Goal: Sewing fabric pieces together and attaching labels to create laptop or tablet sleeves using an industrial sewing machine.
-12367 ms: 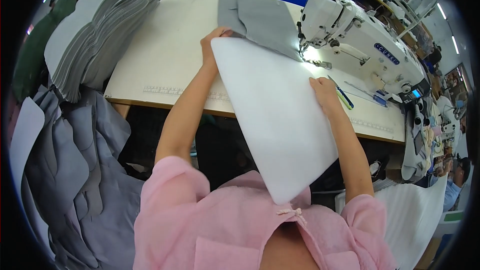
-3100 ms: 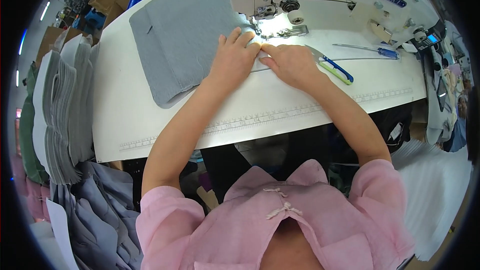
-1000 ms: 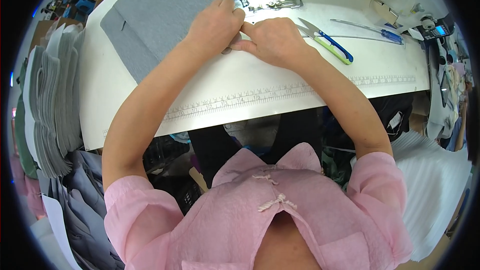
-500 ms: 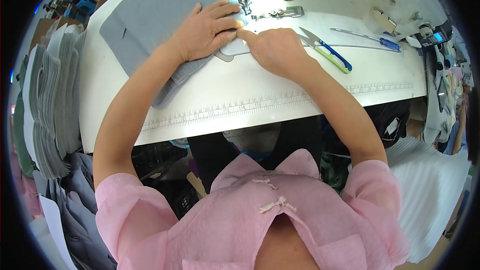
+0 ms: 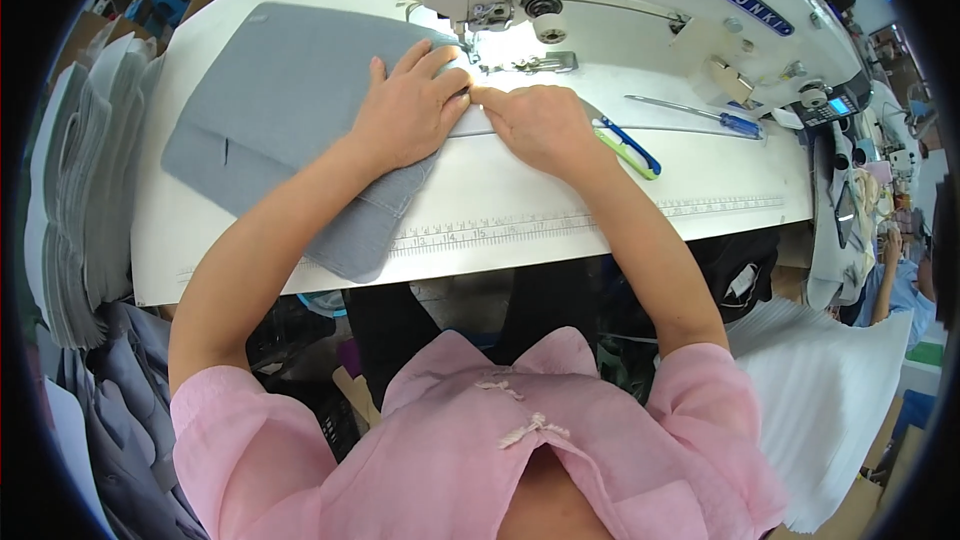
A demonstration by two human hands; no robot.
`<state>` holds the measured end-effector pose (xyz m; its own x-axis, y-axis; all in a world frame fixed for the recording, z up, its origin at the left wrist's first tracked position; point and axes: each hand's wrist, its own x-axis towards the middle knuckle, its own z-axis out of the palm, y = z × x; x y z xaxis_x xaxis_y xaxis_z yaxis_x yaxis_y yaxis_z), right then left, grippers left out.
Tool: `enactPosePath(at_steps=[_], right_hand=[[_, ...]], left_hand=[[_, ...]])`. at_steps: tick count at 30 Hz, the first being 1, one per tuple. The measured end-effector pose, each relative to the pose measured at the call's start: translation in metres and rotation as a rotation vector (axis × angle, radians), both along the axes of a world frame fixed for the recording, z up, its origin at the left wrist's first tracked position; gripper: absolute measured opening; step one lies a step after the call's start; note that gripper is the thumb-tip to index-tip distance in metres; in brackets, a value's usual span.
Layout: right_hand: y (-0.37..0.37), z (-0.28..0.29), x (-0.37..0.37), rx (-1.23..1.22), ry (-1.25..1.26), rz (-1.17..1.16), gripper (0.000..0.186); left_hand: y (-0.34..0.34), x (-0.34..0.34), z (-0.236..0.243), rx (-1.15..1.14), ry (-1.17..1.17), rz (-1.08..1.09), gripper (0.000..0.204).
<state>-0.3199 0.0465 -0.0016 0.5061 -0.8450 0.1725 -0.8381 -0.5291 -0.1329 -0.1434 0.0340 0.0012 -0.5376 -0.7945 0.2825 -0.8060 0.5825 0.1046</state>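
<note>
A grey fabric piece (image 5: 300, 70) lies under the needle area of a white sewing machine (image 5: 490, 15), with a folded flap (image 5: 365, 230) reaching toward the table's front edge. My left hand (image 5: 415, 110) rests flat on its right part, fingers stretched toward the presser foot. My right hand (image 5: 540, 125) sits just to the right, index finger extended to the fabric's edge beside my left fingers and the other fingers curled under. Whether its fingertips pinch the edge is hidden. Scissors with blue and green handles (image 5: 632, 147) lie behind my right hand, their blades partly covered.
A blue-handled screwdriver (image 5: 740, 124) lies at the right of the white table (image 5: 520, 175), which has a printed ruler strip along its front. A metal guide (image 5: 550, 63) sits beside the needle. Stacked grey fabric (image 5: 95, 200) hangs at the left; white sheeting (image 5: 820, 390) is at the lower right.
The fabric has turned, and its folded flap now shows more, closer to the table's front edge. Both hands stay near the needle. The whole view has shifted, showing more of the machine.
</note>
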Motion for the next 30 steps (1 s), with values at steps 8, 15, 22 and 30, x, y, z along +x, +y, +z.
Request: enactPosePath(at_steps=[8,15,22,30], right_hand=[[-0.009,0.002,-0.006,-0.032,-0.002,-0.055,0.019],[-0.003,0.009,-0.011,0.036,0.014,-0.102,0.027],[0.041,0.000,-0.020,-0.009,-0.251,0.090,0.026],[0.049,-0.017,-0.024,-0.130,-0.339,0.182,0.027]], left_hand=[[0.014,-0.037,-0.001,0.091,-0.048,0.307,0.031],[0.013,-0.035,0.000,0.154,0.000,0.253,0.035],[0.015,0.003,0.030,0.533,0.332,0.004,0.042],[0.069,0.006,0.041,0.487,-0.070,-0.171,0.062]])
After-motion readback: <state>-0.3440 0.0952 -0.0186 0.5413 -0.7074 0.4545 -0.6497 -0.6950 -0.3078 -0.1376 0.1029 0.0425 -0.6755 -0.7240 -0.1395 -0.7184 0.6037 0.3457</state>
